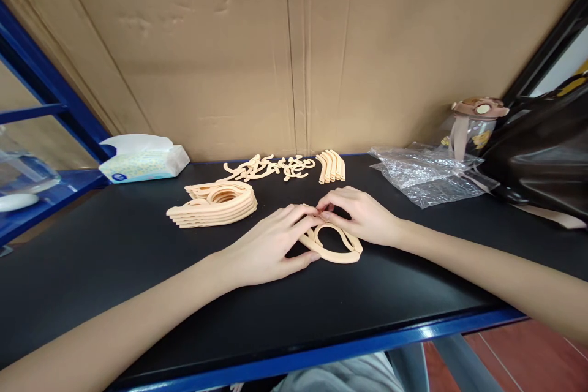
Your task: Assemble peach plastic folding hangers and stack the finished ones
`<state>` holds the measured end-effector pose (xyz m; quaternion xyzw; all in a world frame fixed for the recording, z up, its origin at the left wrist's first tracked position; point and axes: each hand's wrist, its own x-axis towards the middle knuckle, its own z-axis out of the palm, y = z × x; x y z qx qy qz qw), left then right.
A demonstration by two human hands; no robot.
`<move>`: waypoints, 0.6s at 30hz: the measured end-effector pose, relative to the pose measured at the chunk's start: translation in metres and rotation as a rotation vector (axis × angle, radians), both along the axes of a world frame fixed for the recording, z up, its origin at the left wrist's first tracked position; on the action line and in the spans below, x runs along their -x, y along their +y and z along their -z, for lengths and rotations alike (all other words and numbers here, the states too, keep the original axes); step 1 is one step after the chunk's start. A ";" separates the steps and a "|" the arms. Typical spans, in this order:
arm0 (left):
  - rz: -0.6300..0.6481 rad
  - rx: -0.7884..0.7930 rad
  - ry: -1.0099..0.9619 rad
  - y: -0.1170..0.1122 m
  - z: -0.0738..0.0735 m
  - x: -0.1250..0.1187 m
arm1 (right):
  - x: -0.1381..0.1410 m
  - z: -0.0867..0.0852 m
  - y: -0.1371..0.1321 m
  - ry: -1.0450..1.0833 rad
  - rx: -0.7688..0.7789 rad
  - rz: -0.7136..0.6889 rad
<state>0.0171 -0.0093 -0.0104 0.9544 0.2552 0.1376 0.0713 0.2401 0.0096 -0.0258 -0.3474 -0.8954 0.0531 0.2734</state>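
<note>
A beige plastic folding hanger (337,255) lies folded on the black tabletop in front of me, its curved parts forming a loop. My left hand (280,245) is closed on its left side, with the thumb on the lower bar and the fingers over the upper end. From the right, my right hand (356,211) pinches at the top of the same hanger, its fingertips meeting those of the left. What exactly lies between the fingertips is hidden. Left of my hands, several similar folded hangers (215,214) are stacked.
Loose beige hooks and small parts (271,166) lie scattered at the back, beside a row of curved bars (331,166). A tissue pack (144,162) stands back left. Crumpled clear plastic bags (422,174), a bottle (478,125) and a black bag (542,153) occupy the right. Cardboard (294,49) walls the rear.
</note>
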 end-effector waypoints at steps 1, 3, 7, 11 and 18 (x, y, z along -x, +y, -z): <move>-0.004 0.002 0.004 0.000 0.000 0.000 | 0.000 0.000 -0.001 0.005 0.005 0.010; -0.012 0.008 0.013 0.001 0.001 0.001 | 0.000 0.000 -0.002 0.007 0.012 0.025; 0.001 0.024 0.003 0.003 0.004 0.002 | -0.001 -0.001 -0.004 0.033 0.061 -0.014; 0.007 0.043 0.022 0.003 0.002 0.002 | 0.000 -0.002 -0.006 0.104 0.175 -0.117; -0.061 -0.077 0.050 0.002 -0.003 0.000 | 0.002 0.001 -0.002 0.193 0.298 0.004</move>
